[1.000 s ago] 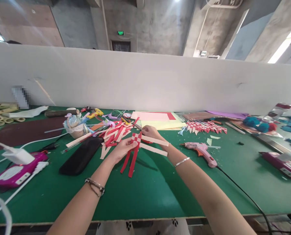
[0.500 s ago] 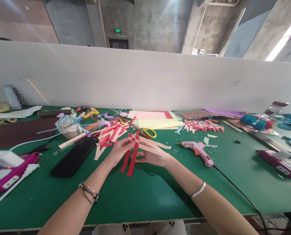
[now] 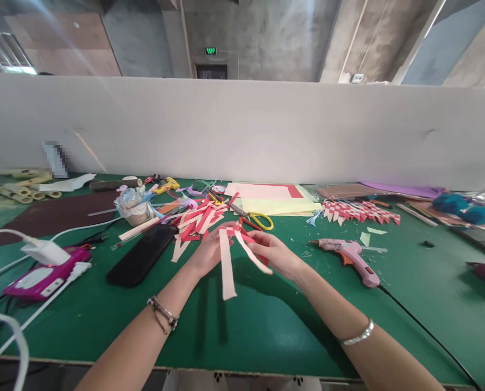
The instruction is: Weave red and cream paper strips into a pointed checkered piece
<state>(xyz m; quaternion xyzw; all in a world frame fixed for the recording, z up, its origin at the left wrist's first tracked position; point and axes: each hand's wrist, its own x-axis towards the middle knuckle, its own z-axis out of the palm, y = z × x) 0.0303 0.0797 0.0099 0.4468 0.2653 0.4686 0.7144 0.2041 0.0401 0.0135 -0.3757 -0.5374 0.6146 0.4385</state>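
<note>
- Hanging between both hands above the green bench (image 3: pixel 242 331), a woven paper-strip piece (image 3: pixel 230 255) trails pale strips downward.
- Left hand (image 3: pixel 207 254) pinches its left side, fingers closed on it, forearm reaching in from near left.
- Right hand (image 3: pixel 275 254) grips the right side the same way.
- Bare bench lies near; loose strips (image 3: pixel 195 220), scissors (image 3: pixel 254 218) and a phone (image 3: pixel 141 254) crowd far left; a glue gun (image 3: pixel 348 254) lies right.
</note>
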